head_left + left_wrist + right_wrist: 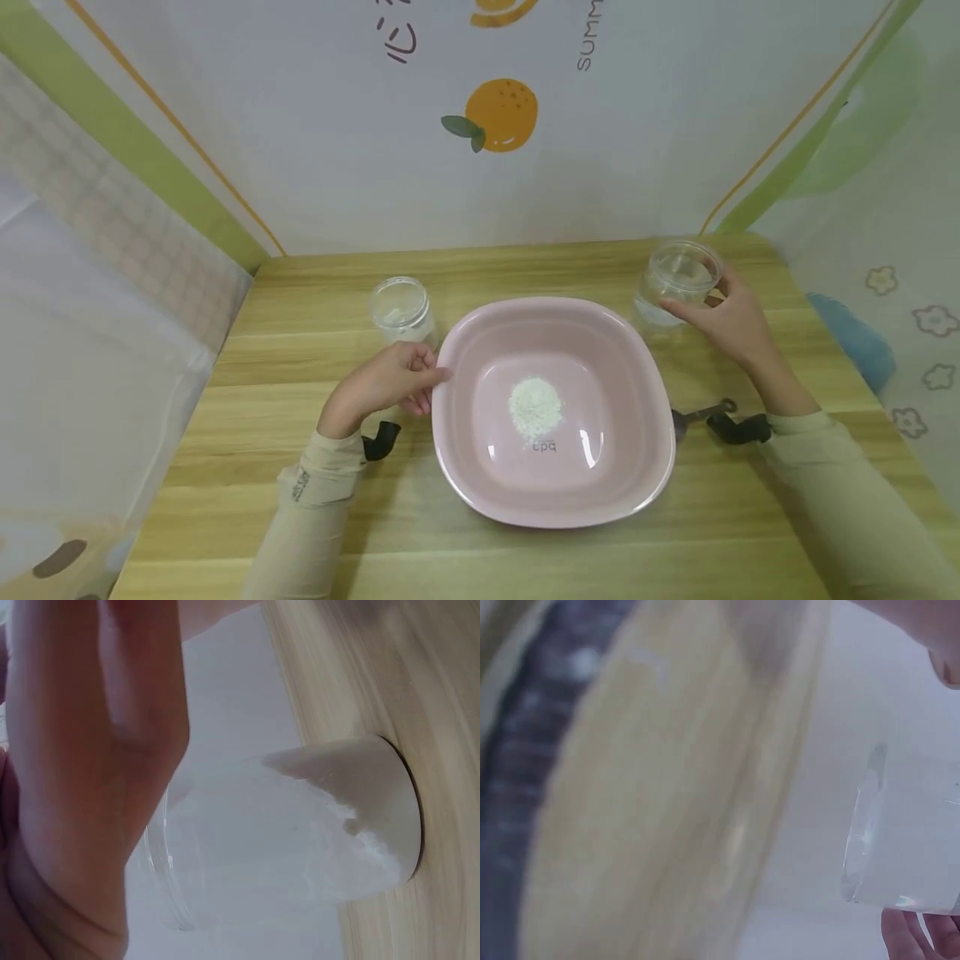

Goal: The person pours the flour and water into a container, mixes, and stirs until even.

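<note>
A pink basin stands on the table with a small heap of white powder on its bottom. My left hand holds the basin's left rim, its thumb lying over the edge. Just behind that hand is a clear jar partly filled with white powder, seen sideways in the left wrist view. My right hand grips a clear container of what looks like water, beyond the basin's far right corner. In the right wrist view the container's base shows apart from the tabletop.
A dark spoon-like tool lies at the basin's right side, partly hidden by the rim. The wooden table ends at the back against a white cloth printed with oranges. Black wrist mounts stick out from both sleeves.
</note>
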`<state>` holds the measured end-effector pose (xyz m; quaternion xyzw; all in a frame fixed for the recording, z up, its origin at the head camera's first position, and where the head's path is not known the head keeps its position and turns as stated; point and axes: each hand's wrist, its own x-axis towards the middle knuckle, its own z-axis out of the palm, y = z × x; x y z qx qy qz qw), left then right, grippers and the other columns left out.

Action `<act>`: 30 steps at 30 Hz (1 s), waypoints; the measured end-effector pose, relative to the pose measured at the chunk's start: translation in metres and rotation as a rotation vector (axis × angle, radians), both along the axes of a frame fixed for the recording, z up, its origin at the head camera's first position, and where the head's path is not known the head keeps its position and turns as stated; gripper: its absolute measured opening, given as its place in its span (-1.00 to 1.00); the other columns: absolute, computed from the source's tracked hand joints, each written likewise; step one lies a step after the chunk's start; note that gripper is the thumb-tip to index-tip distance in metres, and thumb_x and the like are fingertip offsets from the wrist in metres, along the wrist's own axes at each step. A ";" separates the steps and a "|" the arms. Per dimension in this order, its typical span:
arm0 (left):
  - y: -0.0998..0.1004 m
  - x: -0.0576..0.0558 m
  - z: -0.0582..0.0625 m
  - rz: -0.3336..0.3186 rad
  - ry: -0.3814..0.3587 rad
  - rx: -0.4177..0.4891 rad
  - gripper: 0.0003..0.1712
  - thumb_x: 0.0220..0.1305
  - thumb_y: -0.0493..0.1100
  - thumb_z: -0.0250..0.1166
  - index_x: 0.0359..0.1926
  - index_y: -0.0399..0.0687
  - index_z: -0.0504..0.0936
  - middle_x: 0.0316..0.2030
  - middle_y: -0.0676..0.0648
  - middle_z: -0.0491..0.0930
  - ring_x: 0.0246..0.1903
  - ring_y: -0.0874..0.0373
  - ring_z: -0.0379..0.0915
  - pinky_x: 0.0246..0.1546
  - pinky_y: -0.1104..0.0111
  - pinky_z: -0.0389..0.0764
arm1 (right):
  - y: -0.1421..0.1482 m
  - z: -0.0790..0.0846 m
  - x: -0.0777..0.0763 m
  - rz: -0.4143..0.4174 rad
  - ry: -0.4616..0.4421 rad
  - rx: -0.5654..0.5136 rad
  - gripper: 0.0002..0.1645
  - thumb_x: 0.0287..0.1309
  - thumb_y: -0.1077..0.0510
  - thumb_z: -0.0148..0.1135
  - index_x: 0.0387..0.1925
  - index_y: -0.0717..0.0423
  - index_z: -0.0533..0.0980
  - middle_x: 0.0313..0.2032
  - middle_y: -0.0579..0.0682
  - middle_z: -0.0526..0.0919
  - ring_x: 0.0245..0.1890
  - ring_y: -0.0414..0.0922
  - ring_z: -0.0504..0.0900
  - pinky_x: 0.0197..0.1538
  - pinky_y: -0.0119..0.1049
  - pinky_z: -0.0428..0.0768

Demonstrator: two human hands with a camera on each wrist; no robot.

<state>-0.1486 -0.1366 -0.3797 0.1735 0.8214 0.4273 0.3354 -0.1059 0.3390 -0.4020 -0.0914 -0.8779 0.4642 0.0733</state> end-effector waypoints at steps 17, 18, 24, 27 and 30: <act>0.003 -0.003 -0.001 0.092 0.051 0.049 -0.71 0.51 -0.13 0.27 -0.17 -0.35 0.66 -0.53 -0.03 0.68 -0.55 0.23 0.59 -0.38 0.20 0.82 | -0.018 0.036 0.012 -0.004 0.104 0.077 0.06 0.04 0.02 0.65 0.52 -0.13 0.29 0.33 -0.14 0.45 0.24 -0.36 0.40 0.40 -0.26 0.53; 0.003 -0.003 -0.001 0.098 0.051 0.051 -0.72 0.51 -0.14 0.27 -0.17 -0.35 0.67 -0.54 -0.02 0.68 -0.55 0.23 0.59 -0.39 0.23 0.82 | -0.020 0.038 0.013 0.000 0.111 0.077 0.05 0.04 0.03 0.65 0.52 -0.14 0.30 0.33 -0.14 0.45 0.24 -0.36 0.40 0.39 -0.30 0.53; 0.004 -0.003 0.000 0.110 0.052 0.044 -0.73 0.49 -0.15 0.29 -0.21 -0.34 0.67 -0.56 -0.01 0.66 -0.57 0.24 0.59 -0.37 0.19 0.83 | -0.026 0.045 0.017 0.027 0.168 0.059 0.01 0.01 0.10 0.67 0.47 -0.19 0.36 0.27 -0.22 0.48 0.23 -0.37 0.42 0.24 -0.58 0.51; 0.003 -0.002 0.001 0.109 0.051 0.037 -0.74 0.49 -0.15 0.29 -0.22 -0.33 0.67 -0.57 -0.01 0.66 -0.58 0.23 0.59 -0.35 0.14 0.83 | -0.029 0.048 0.019 0.044 0.200 0.056 0.01 -0.02 0.14 0.68 0.45 -0.21 0.38 0.24 -0.26 0.50 0.21 -0.37 0.44 0.16 -0.67 0.49; 0.003 -0.002 0.000 0.100 0.052 0.035 -0.73 0.49 -0.14 0.29 -0.21 -0.32 0.67 -0.56 -0.02 0.67 -0.58 0.23 0.60 -0.35 0.13 0.83 | -0.034 0.052 0.020 0.066 0.235 0.049 0.01 -0.06 0.19 0.70 0.43 -0.20 0.41 0.22 -0.26 0.52 0.20 -0.37 0.47 0.15 -0.68 0.49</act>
